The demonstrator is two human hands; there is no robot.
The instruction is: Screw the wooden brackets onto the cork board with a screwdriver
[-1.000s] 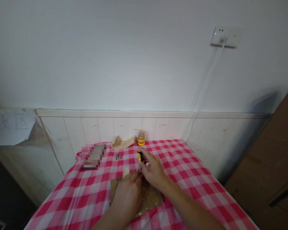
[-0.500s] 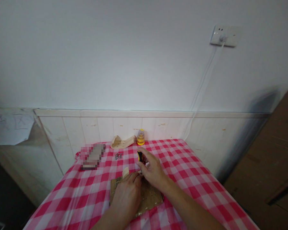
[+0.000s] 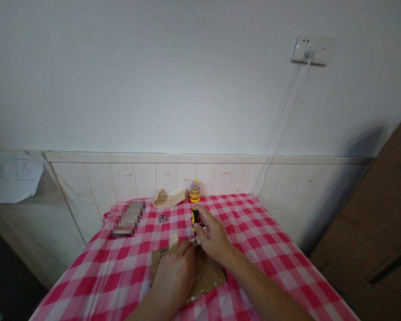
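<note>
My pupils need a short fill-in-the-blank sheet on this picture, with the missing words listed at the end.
1. The person's ____ hand grips the black-and-yellow screwdriver.
2. The small metal pieces lie ____ from the camera than the brown board.
3. Seen from the camera, the pale wooden piece lies to the ____ of the yellow-based container.
4. The white socket is fixed to the ____.

Missing words: right; farther; left; wall.
</note>
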